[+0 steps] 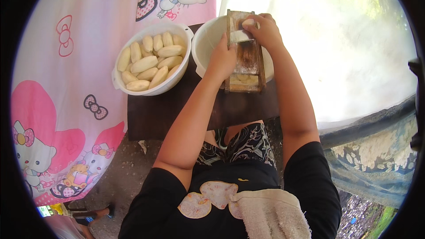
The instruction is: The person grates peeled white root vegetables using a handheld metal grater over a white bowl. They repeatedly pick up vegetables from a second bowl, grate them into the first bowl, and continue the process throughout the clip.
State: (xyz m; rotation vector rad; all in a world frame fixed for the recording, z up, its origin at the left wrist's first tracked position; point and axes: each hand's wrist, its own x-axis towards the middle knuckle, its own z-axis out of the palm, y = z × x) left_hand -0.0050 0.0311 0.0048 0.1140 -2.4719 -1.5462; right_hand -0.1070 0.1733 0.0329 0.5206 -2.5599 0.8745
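Observation:
A wooden mandoline slicer (246, 59) with a metal blade plate lies across a large white basin (204, 40). My left hand (222, 60) is closed around the slicer's left edge. Near its far end, my right hand (267, 31) presses a pale peeled banana (249, 23) onto the slicer; most of the banana is hidden under the fingers. Pale slices (244, 79) show through the opening at the slicer's near end. To the left, a white colander-like bowl (116, 79) holds several whole peeled bananas (144, 64).
Both vessels stand on a dark low table (152, 115) in front of my knees. A pink cartoon-printed curtain (84, 26) hangs at the left, with a pale sheet (349, 62) at the right. A beige towel (271, 214) drapes over my shirt. Someone's foot (106, 212) shows at lower left.

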